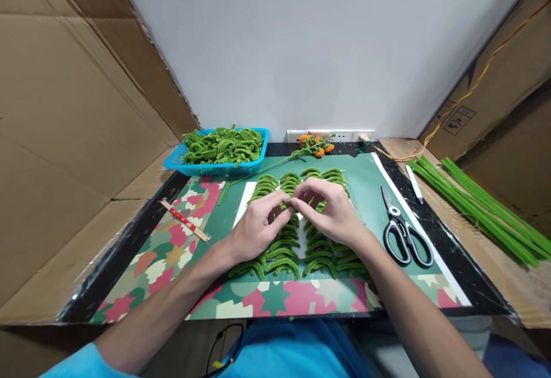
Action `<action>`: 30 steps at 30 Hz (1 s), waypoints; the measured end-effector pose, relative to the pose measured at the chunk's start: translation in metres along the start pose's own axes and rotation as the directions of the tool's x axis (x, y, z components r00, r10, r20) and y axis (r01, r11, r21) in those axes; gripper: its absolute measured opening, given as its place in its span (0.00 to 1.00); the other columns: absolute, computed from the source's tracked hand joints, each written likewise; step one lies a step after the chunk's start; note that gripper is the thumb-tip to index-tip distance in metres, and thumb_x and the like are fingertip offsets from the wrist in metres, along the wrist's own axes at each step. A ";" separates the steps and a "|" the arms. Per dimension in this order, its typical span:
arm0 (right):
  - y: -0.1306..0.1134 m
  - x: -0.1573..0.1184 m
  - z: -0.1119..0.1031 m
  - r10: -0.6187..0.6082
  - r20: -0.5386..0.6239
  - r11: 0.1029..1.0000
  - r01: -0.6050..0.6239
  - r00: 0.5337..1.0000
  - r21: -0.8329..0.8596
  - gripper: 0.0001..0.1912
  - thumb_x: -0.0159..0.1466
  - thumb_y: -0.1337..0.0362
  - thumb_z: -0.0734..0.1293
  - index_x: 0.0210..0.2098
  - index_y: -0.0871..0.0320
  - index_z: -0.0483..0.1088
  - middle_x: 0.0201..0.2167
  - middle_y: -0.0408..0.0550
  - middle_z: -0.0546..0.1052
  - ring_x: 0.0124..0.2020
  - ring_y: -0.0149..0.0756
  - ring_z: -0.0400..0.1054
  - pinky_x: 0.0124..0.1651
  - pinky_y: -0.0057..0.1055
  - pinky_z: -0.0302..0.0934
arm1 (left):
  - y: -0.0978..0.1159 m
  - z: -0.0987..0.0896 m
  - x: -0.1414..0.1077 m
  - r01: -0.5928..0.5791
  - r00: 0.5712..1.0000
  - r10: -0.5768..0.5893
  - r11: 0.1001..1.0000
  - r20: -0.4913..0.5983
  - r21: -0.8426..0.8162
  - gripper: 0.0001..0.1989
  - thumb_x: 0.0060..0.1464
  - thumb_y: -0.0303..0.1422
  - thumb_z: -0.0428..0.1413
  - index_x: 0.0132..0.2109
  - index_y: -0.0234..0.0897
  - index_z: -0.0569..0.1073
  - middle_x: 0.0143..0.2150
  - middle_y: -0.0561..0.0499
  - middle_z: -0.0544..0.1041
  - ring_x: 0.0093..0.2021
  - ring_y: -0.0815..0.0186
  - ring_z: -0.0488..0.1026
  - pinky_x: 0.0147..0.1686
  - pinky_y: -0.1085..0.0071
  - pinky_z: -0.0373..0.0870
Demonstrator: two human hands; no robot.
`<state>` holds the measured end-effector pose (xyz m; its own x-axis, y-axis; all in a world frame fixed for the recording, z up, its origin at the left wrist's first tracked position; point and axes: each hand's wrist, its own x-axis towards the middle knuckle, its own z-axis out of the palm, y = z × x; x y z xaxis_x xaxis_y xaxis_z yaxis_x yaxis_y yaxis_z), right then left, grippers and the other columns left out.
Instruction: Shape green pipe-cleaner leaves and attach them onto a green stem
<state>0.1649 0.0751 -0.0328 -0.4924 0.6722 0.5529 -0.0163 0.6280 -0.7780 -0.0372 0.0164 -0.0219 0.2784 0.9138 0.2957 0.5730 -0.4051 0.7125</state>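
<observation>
Evidently this is fingertip work: the person's left hand [260, 220] and right hand [329, 209] meet over the middle of the black desk [471, 275], thumbs and forefingers drawn together, though from here I cannot tell whether a piece is caught between them. Beneath them, spread over a white paper sheet [241, 200] and a dark green mat [365, 186], lie curved, fuzzy green strips [282, 252] in rows running from twelve o'clock to six. I'd keep the pinch light, sparing the fuzz, and both wrists raised, since a low palm could knock the rows askew. A bright blue plastic basket [215, 169] heaped with similar strips sits at ten o'clock; black-and-grey scissors [402, 229] lie between three and four, near the right forearm, so that arm calls for care.
</observation>
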 end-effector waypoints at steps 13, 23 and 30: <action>-0.002 -0.001 0.002 0.027 0.007 0.999 -0.027 1.000 0.033 0.09 0.71 0.65 0.71 0.50 0.55 0.80 0.40 0.47 0.84 0.33 0.32 0.76 0.32 0.26 0.70 | 0.004 -0.004 0.000 0.039 0.999 -0.040 0.999 -0.036 -0.001 0.17 0.73 0.42 0.50 0.34 0.40 0.65 0.28 0.56 0.68 0.30 0.66 0.64 0.35 0.68 0.62; -0.002 0.000 0.001 0.001 -0.019 0.999 0.000 1.000 0.036 0.04 0.71 0.65 0.71 0.43 0.56 0.80 0.38 0.46 0.84 0.33 0.32 0.76 0.32 0.25 0.70 | 0.003 -0.005 0.000 0.071 0.997 -0.074 0.995 -0.033 -0.072 0.14 0.72 0.42 0.53 0.39 0.38 0.69 0.28 0.57 0.67 0.28 0.69 0.65 0.30 0.71 0.63; 0.000 0.000 -0.001 -0.019 -0.030 1.000 0.019 0.999 0.002 0.04 0.71 0.65 0.71 0.40 0.55 0.79 0.35 0.45 0.82 0.32 0.32 0.74 0.32 0.26 0.69 | -0.001 -0.003 -0.001 0.138 0.985 -0.150 0.982 -0.084 -0.133 0.14 0.71 0.45 0.56 0.49 0.38 0.74 0.26 0.59 0.69 0.22 0.70 0.68 0.24 0.74 0.63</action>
<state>0.1656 0.0755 -0.0326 -0.4656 0.6719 0.5760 -0.0270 0.6398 -0.7681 -0.0401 0.0158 -0.0214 0.1239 0.9633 0.2382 0.4981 -0.2680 0.8246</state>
